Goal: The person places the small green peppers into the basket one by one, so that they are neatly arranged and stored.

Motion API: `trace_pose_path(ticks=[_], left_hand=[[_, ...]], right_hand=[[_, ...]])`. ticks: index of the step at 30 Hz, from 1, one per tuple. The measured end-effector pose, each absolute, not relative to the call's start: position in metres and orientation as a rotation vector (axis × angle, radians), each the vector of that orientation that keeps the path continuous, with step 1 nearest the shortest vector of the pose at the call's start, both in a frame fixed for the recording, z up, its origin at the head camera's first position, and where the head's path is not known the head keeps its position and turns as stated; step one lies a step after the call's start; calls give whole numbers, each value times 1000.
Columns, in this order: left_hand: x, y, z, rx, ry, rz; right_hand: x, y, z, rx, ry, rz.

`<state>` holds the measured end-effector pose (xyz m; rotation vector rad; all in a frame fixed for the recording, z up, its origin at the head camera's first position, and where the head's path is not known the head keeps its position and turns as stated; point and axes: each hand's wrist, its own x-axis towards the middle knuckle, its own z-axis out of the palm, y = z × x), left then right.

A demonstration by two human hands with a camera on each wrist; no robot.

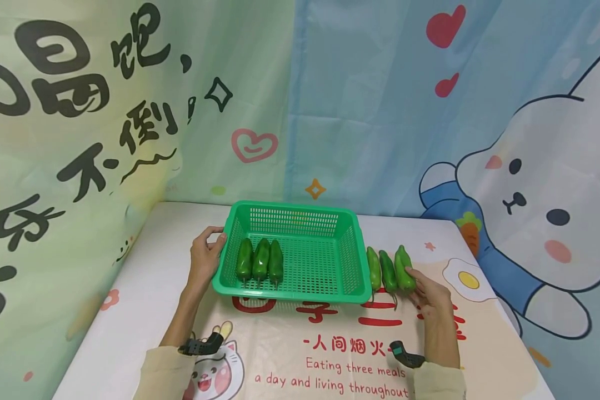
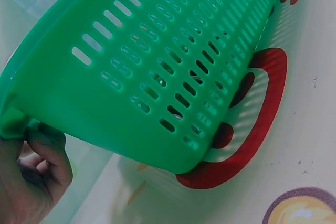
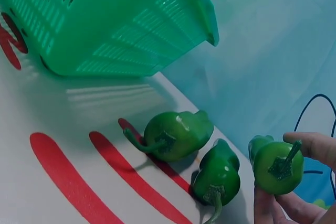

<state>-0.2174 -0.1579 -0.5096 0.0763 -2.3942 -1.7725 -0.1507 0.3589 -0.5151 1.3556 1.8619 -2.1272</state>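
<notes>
A green plastic basket with slotted walls stands on the table. Its left rim is gripped by my left hand, the fingers curled under the edge in the left wrist view. Inside, at the left end, three green peppers lie side by side. My right hand holds another green pepper between thumb and fingers, right of the basket. Two more peppers lie on the table between the basket and that hand: a lighter one close by the basket wall and a darker one beside it.
A printed cloth with red lettering and cartoon pictures covers the white table. Behind it hangs a decorated curtain with a large rabbit figure on the right. Both wrists wear black bands.
</notes>
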Motion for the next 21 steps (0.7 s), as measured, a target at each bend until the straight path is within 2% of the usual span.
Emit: trace_pose_path(ticks=[21], left_hand=[[-217,-158,-511,73,-2383,-1786]], right_hand=[[-146,346,-500,1293,1862,-2179]])
